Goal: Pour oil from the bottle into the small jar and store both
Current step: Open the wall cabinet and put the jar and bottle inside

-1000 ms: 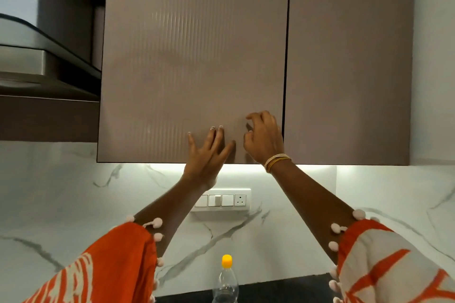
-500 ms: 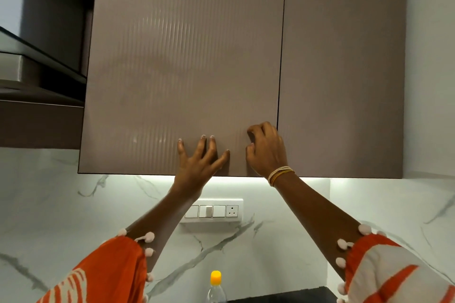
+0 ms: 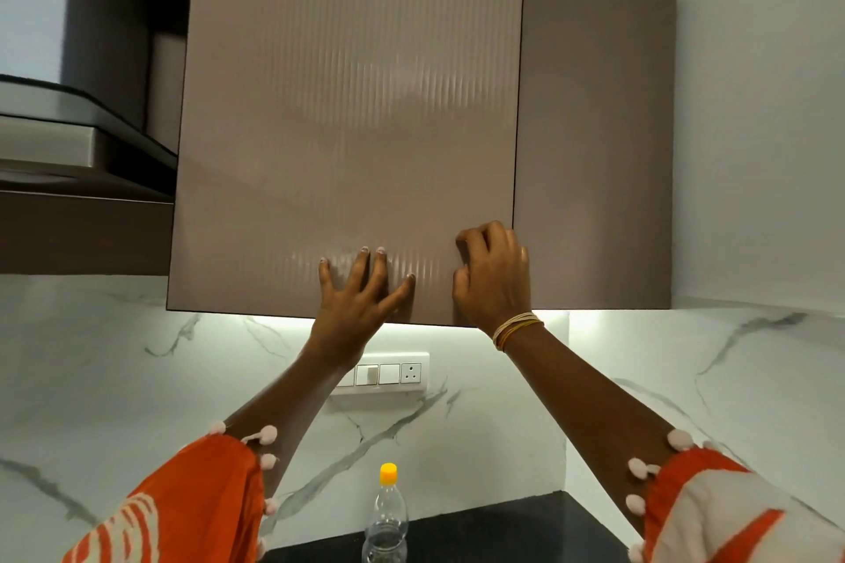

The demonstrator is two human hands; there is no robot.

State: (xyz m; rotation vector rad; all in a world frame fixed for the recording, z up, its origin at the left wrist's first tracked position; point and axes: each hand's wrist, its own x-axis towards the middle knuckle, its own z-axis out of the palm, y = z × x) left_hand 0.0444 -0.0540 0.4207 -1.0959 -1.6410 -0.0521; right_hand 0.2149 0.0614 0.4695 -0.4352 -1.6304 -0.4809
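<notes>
The right hand (image 3: 494, 274) has its fingers curled at the free edge of the left cabinet door (image 3: 347, 119), at the seam with the neighbouring door (image 3: 594, 142); that grip seems to hook the edge, though whether the fingertips are behind it cannot be told. At its nine o'clock the left hand (image 3: 361, 293) lies flat with straight, spread fingers pressed on the door face, holding nothing.

Compared with half a second ago, the hands sit at the same spots on the door, but the door now appears to stand slightly proud of its neighbour, whose face looks darker and set back. My reading is that the door has just begun to swing open; no interior shows yet.

The oil bottle (image 3: 386, 517), clear with a yellow cap (image 3: 388, 473), stands upright at six o'clock from the hands, well below them on the dark tabletop (image 3: 503, 530) against the marble wall (image 3: 114, 379). The small jar is not in view; likely it waits inside the cabinet.
</notes>
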